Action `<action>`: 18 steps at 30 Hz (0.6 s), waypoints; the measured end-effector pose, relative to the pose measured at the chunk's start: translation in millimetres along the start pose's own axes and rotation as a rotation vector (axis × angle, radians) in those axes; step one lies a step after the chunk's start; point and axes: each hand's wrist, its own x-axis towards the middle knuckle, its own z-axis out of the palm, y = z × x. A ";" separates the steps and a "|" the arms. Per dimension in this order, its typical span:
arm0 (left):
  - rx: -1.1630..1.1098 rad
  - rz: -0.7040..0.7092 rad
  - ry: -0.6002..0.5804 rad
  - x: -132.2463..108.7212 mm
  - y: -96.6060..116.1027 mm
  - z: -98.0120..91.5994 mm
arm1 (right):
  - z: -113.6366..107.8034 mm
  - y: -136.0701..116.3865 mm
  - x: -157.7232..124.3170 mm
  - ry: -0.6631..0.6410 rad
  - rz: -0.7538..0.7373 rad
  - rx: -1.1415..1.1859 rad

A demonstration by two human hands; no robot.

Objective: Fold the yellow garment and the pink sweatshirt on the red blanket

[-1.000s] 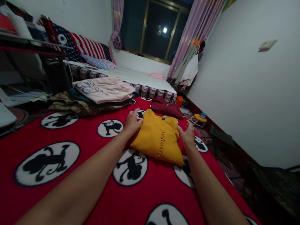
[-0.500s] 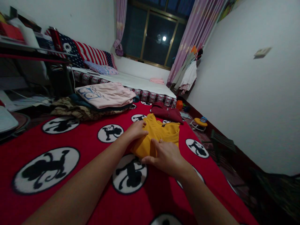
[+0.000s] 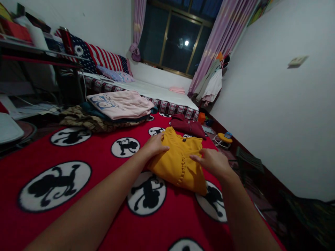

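A yellow shirt lies folded in front of me, its neckline at the far side and a row of small loops or buttons down its front. My left hand holds its left edge, thumb on top and the fingertips mostly hidden. At the opposite edge, my right hand has its thumb over the cloth and its other fingers curled at the side, closed on the shirt. Just beyond lies a folded dark red shirt.
A red blanket with monkey prints lies beneath. On its far left sits a clothes stack topped by a pink garment. Behind are a bed and a window; a cluttered desk stands left, a small yellow stool right.
My right hand has moved right, from the shirt's middle to its right edge. The shirt's lower right part now lies spread toward me, showing the front. My left hand stays at the left edge.
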 end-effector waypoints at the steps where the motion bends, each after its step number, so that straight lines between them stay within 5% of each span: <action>1: 0.017 -0.022 -0.020 0.0 0.3 -1.9 | 4.5 6.3 5.4 -0.043 0.040 -0.004; 6: 0.053 -0.030 -0.160 -2.1 3.1 -7.0 | 33.9 20.7 20.0 -0.125 0.041 0.100; 12: 0.034 0.138 -0.111 -12.5 34.0 -5.2 | 43.0 16.0 26.9 -0.103 -0.049 0.514; 18: -0.603 -0.021 -0.300 -20.0 67.4 -6.8 | 12.1 -7.6 4.5 -0.151 -0.161 0.648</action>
